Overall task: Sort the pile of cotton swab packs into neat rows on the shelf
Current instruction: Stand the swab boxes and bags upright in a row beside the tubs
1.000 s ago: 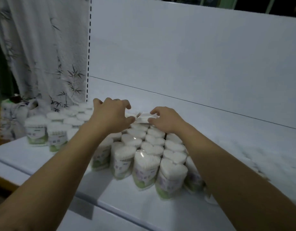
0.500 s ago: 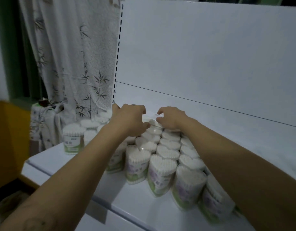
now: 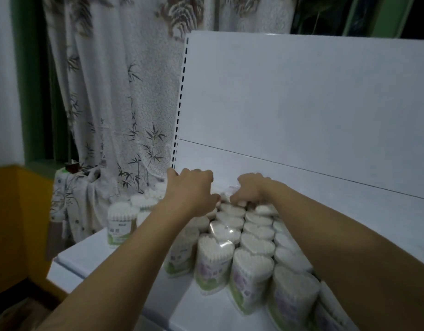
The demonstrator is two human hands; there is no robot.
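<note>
The white shelf carries heart-shaped cotton swab packs, upright in close rows; a smaller group stands near its left end.

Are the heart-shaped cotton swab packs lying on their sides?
No, the heart-shaped cotton swab packs stand upright in rows on the white shelf.

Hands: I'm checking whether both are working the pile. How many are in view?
2. The left hand and the right hand sit side by side, fingers curled over the far end of the cotton swab packs.
</note>
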